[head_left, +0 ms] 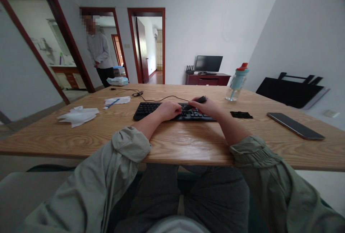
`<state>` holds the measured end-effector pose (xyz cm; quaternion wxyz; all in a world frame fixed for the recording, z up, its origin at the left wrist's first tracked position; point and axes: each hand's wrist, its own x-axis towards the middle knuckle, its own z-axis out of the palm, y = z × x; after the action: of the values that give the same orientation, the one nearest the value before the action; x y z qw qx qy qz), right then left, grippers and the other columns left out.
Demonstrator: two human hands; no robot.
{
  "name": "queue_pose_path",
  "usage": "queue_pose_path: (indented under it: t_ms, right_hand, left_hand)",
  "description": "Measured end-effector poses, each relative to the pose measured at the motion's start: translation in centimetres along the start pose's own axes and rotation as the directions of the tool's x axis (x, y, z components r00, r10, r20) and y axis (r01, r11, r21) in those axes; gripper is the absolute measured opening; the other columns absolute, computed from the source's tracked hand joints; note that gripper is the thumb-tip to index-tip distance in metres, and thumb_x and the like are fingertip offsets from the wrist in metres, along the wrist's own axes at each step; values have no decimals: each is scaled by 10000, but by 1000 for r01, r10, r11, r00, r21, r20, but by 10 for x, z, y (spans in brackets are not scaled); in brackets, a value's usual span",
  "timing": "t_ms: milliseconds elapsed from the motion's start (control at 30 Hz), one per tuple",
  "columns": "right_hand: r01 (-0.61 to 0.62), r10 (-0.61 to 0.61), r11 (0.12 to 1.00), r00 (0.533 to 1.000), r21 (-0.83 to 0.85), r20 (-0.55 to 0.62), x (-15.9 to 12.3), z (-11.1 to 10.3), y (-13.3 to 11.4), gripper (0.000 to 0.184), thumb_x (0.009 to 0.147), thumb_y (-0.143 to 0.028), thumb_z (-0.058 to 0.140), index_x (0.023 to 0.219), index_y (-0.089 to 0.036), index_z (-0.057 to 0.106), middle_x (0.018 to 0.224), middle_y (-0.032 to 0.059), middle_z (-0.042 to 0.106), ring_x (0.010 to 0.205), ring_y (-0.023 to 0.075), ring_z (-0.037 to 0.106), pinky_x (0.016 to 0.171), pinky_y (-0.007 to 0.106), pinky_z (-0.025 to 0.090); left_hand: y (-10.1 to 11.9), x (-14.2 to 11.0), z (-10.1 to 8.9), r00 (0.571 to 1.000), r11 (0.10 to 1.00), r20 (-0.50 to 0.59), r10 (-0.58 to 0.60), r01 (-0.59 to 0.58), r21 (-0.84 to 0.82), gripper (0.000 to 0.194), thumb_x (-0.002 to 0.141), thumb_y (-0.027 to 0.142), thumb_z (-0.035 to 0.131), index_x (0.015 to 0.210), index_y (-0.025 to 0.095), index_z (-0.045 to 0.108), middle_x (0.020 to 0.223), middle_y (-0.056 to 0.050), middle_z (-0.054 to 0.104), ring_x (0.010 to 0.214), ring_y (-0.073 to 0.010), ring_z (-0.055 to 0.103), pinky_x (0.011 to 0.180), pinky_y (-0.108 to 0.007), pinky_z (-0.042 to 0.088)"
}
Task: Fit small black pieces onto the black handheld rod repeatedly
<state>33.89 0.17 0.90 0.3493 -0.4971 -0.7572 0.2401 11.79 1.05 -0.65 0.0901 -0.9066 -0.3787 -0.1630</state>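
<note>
A black keyboard lies on the wooden table in front of me, its cable running off behind it. My left hand rests over the middle of the keyboard with its fingers curled in. Whatever those fingers hold, if anything, is hidden. Held in my right hand is a dark tool with a thick black handle, slanting down to the left. Its lower end meets the keys close to my left fingertips; I cannot make out the tip's kind.
Right of the keyboard lies a small dark patch of pieces, then a dark tablet-like slab. A water bottle stands behind. Crumpled tissue, a blue stick-like brush and a wipes pack lie left. A person stands by a doorway.
</note>
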Motion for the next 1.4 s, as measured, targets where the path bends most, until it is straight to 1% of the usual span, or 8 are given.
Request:
queue_pose_path:
  t_ms: [167, 333, 533, 733, 867, 1067, 1200, 1400]
  right_hand:
    - [-40, 40, 999, 999, 12, 3, 1, 3, 1, 339, 840, -502, 597, 891, -173, 663, 647, 1, 606, 484, 88, 452, 437, 218, 321]
    - [-42, 43, 999, 997, 8, -58, 0, 6, -3, 281, 856, -450, 588, 890, -179, 654, 616, -12, 577, 474, 88, 448, 448, 220, 325]
    - [8, -7, 1000, 996, 5, -85, 0, 8, -3, 287, 841, -450, 581, 874, -173, 653, 594, -18, 566, 494, 105, 468, 492, 243, 356]
    - [20, -24, 999, 994, -34, -108, 1, 8, -1, 308, 820, -467, 593, 853, -170, 670, 600, -9, 580, 556, 119, 489, 568, 257, 391]
    - [21, -26, 999, 993, -42, -112, 0, 8, -1, 321, 817, -476, 590, 864, -169, 675, 610, -6, 583, 574, 124, 494, 567, 255, 390]
    - [18, -26, 998, 993, -63, -113, 1, 8, 1, 311, 826, -470, 582, 846, -174, 674, 625, -7, 589, 572, 117, 487, 574, 253, 395]
    - [19, -26, 997, 994, -68, -104, 3, 9, 6, 338, 835, -496, 567, 868, -177, 672, 638, -7, 596, 520, 109, 472, 516, 249, 370]
    - [-27, 22, 998, 994, -52, -103, 4, 10, 5, 328, 825, -486, 583, 884, -175, 672, 642, -4, 605, 514, 109, 485, 490, 238, 359]
  left_hand:
    - [-3, 1, 5, 1000, 1000, -9, -9, 9, -18, 233, 875, 291, 523, 862, 213, 742, 864, -51, 734, 808, -193, 657, 743, -285, 471]
    - [-8, 1, 11, 999, 999, -36, -19, 17, -51, 230, 875, 310, 536, 885, 219, 747, 879, -47, 742, 821, -198, 663, 744, -296, 477]
    - [-12, 2, 17, 998, 997, -49, -27, 24, -75, 217, 866, 321, 557, 889, 217, 746, 876, -49, 741, 820, -200, 667, 746, -301, 488]
    - [-13, 0, 11, 999, 992, 2, -53, 53, -111, 236, 853, 317, 578, 977, 226, 757, 956, -38, 751, 885, -190, 672, 814, -284, 496]
    - [-16, -3, 5, 998, 987, 48, -40, 47, -152, 263, 870, 297, 553, 1018, 227, 758, 1016, -27, 749, 914, -169, 666, 837, -256, 493]
    - [-21, -2, 10, 1000, 990, 21, -12, 15, -143, 254, 885, 298, 549, 997, 237, 769, 1011, -20, 747, 911, -162, 658, 859, -254, 483]
    - [-21, -1, 11, 1000, 990, 14, -11, 13, -143, 254, 891, 300, 550, 999, 234, 770, 1002, -22, 748, 894, -162, 659, 846, -255, 485]
    - [-17, -2, 8, 1000, 992, -18, -16, 13, -124, 248, 888, 287, 555, 977, 221, 777, 995, -30, 750, 888, -173, 660, 836, -264, 486]
